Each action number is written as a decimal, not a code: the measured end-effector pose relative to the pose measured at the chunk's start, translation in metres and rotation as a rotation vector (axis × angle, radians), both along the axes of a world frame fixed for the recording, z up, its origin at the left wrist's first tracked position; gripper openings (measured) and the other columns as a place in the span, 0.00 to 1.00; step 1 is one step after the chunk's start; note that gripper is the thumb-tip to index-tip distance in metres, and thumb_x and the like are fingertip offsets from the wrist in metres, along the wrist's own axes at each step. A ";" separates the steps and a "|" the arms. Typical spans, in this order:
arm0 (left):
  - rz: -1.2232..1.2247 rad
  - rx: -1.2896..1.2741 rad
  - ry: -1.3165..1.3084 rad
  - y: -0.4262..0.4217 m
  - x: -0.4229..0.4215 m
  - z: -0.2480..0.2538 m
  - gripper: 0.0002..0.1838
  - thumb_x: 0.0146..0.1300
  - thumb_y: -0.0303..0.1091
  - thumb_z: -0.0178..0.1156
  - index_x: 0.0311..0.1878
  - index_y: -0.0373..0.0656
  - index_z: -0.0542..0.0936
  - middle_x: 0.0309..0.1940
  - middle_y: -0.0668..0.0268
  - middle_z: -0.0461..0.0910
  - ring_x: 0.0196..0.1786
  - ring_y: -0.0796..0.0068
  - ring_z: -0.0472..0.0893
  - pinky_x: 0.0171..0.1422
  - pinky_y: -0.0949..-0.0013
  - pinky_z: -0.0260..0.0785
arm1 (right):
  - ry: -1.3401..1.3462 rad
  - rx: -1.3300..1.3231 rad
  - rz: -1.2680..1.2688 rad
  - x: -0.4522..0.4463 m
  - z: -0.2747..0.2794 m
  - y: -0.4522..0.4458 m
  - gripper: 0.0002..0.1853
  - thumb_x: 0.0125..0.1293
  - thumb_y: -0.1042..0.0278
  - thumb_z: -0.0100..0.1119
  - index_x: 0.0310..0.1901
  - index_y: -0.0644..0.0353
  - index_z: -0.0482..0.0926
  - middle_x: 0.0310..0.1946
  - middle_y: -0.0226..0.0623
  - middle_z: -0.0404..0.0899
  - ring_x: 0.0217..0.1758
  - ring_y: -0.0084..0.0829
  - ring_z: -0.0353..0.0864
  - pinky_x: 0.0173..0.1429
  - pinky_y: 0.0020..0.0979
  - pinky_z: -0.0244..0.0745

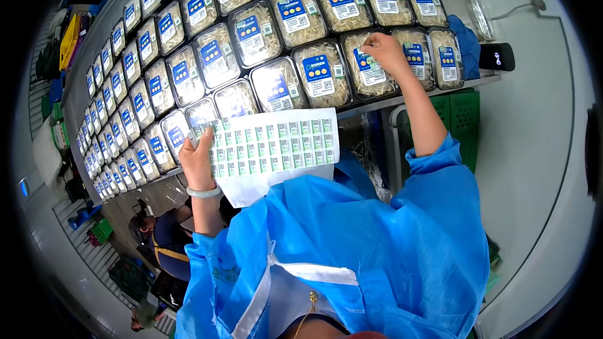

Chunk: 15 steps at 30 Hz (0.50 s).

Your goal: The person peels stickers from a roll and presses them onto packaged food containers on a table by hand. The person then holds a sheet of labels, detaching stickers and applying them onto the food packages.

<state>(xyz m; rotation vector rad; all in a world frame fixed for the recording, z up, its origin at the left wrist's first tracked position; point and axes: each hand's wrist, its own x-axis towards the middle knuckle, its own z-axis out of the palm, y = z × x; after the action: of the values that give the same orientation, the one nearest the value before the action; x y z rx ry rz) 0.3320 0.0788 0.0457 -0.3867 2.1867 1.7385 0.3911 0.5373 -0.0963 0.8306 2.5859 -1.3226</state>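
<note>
In my left hand (197, 162) is a white backing sheet of small green-and-white stickers (276, 144) printed with codes, the thumb over its upper left corner. The sheet lies tilted in front of my body, overlapping the nearest trays. My right hand (386, 53) is closed in a pinch over a clear-lidded tray of pale, shredded-looking food (370, 78). A small pale piece, apparently a sticker, shows at its fingertips, mostly hidden by them. That tray bears a blue-and-white label (370, 70). Beside it on the left, another tray (323, 75) carries a small green sticker near its label.
Rows of similar labelled trays (248, 32) cover the metal table (358, 110). A black device with a lit display (497, 57) sits at the right end, near blue cloth (463, 41). Green crates (465, 119) stand below. Another person (166, 238) is at the lower left.
</note>
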 end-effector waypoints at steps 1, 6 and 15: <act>0.003 -0.009 0.004 -0.002 0.001 0.000 0.07 0.66 0.28 0.63 0.45 0.37 0.82 0.35 0.69 0.84 0.35 0.85 0.80 0.38 0.79 0.70 | -0.021 0.089 0.025 -0.005 -0.004 -0.002 0.15 0.57 0.57 0.69 0.39 0.60 0.83 0.33 0.48 0.83 0.41 0.40 0.84 0.45 0.38 0.76; 0.038 0.029 0.016 -0.026 0.004 -0.007 0.08 0.66 0.29 0.63 0.45 0.36 0.82 0.36 0.70 0.84 0.34 0.86 0.79 0.38 0.79 0.70 | -0.185 0.559 0.099 -0.014 0.026 -0.012 0.20 0.58 0.53 0.68 0.39 0.60 0.74 0.32 0.46 0.84 0.39 0.47 0.84 0.39 0.49 0.76; 0.095 0.080 -0.028 -0.049 0.014 -0.015 0.07 0.68 0.29 0.61 0.45 0.37 0.82 0.36 0.68 0.84 0.35 0.84 0.81 0.38 0.78 0.71 | 0.143 -0.463 0.158 -0.042 0.035 -0.073 0.13 0.67 0.68 0.62 0.47 0.62 0.71 0.30 0.29 0.74 0.32 0.20 0.73 0.36 0.25 0.70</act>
<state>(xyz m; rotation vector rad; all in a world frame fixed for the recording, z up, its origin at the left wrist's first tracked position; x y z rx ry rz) 0.3460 0.0299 0.0305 -0.4991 2.1031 1.8529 0.3494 0.4645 -0.0608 0.4572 2.2310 -1.8774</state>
